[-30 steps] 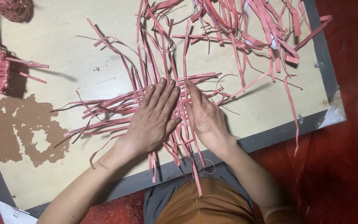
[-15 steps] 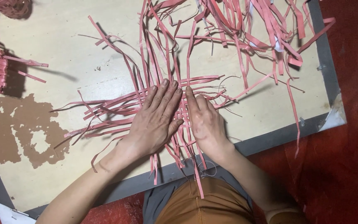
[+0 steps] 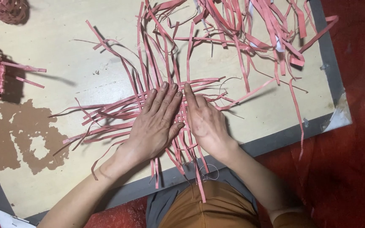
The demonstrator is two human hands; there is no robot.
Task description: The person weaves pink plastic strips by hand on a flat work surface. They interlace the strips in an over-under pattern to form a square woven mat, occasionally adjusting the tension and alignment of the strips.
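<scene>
The pink strips are thin, flat and long. Many of them cross each other in the middle of the board, some lying left to right and some near to far, like a loose woven mat. The near ends hang over the board edge. Both hands press flat on the crossing. At the far right more strips lie in a loose, tangled heap.

head view | from above, facing straight down | close over board | single view
</scene>
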